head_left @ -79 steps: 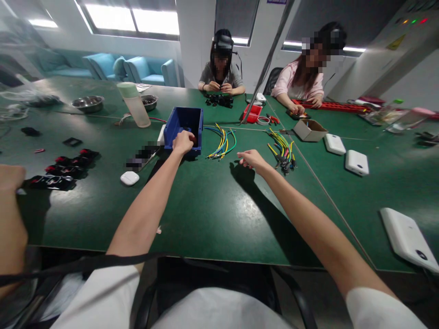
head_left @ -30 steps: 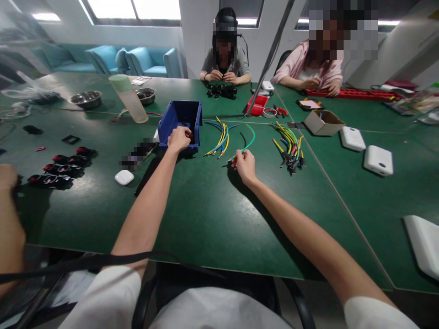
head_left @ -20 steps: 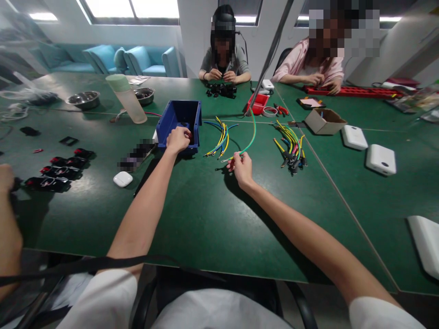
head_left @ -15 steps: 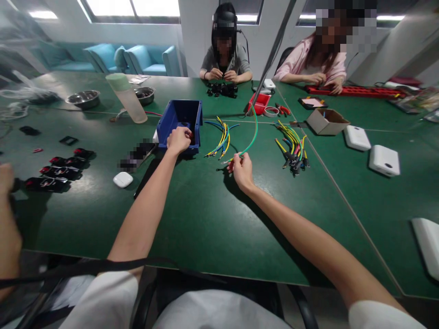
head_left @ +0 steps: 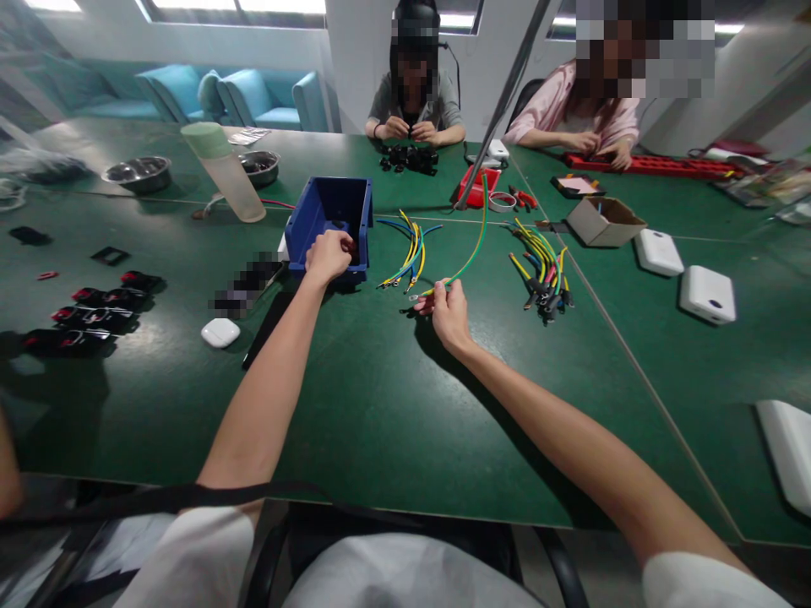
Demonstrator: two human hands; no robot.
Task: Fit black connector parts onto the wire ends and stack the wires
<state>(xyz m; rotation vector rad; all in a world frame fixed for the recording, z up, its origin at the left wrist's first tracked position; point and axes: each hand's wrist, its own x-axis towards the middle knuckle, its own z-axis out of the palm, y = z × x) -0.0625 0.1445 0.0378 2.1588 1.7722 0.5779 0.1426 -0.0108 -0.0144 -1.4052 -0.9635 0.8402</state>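
Observation:
My left hand [head_left: 329, 256] reaches into the front of a blue plastic bin [head_left: 297, 228], fingers curled in. Whatever they grip is hidden by the hand and the bin wall. Between the fingers of my right hand [head_left: 449, 312] is a green-and-yellow wire [head_left: 482, 230], pinched near its end. A ring terminal [head_left: 414, 297] sticks out to the left, and the free length curves up and away. A bundle of yellow, blue and green wires [head_left: 415, 253] lies between bin and right hand. Farther right lies another wire bundle [head_left: 538, 262] with black-sleeved ends.
Left of the bin are a phone [head_left: 247, 287], a white case [head_left: 220, 333] and a leaning bottle [head_left: 225, 173]. Several black-and-red parts [head_left: 95, 317] lie far left. At right stand a cardboard box [head_left: 605, 224] and white boxes [head_left: 708, 295]. Two people work across the table.
The wire's free end has swung slightly right and up. My left hand stays in the bin. The other person's hand at the far left has drawn back mostly out of view.

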